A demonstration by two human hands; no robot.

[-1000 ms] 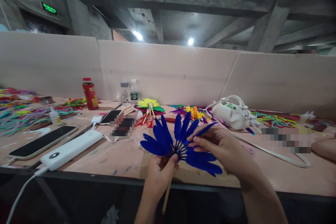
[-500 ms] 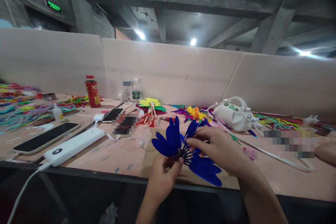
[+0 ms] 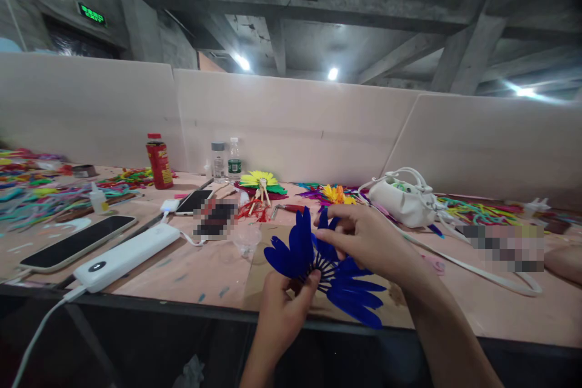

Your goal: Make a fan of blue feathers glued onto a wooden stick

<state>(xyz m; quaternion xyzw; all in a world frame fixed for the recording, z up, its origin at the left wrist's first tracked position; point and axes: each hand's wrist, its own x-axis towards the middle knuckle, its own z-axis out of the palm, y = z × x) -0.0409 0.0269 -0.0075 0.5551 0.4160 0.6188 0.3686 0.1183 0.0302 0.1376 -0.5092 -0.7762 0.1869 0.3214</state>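
Observation:
A deep blue flower point(image 3: 298, 244) with long, fuzzy-looking petals on thin dark stems spreads like a fan over the table's front edge. My left hand point(image 3: 285, 308) is closed around the base where the stems meet, thumb on top. Above the stems, my right hand point(image 3: 366, 233) pinches one upright petal between thumb and fingers. Some petals on the right are partly hidden behind that hand. Beneath the flower lies a brown board point(image 3: 261, 284), perhaps cardboard.
To the left are a white power bank point(image 3: 127, 257), a black-screened phone point(image 3: 79, 244) and a red bottle point(image 3: 159, 163). Yellow point(image 3: 259, 179) and orange point(image 3: 339, 195) flowers lie at the back. A white handbag point(image 3: 398, 200) sits right, its strap trailing forward. Another person's arm point(image 3: 564, 264) shows at far right.
My right hand has shifted slightly left and up, towards the upright petals, and now pinches one. The right-hand petals sit a little more spread. My left hand keeps its hold.

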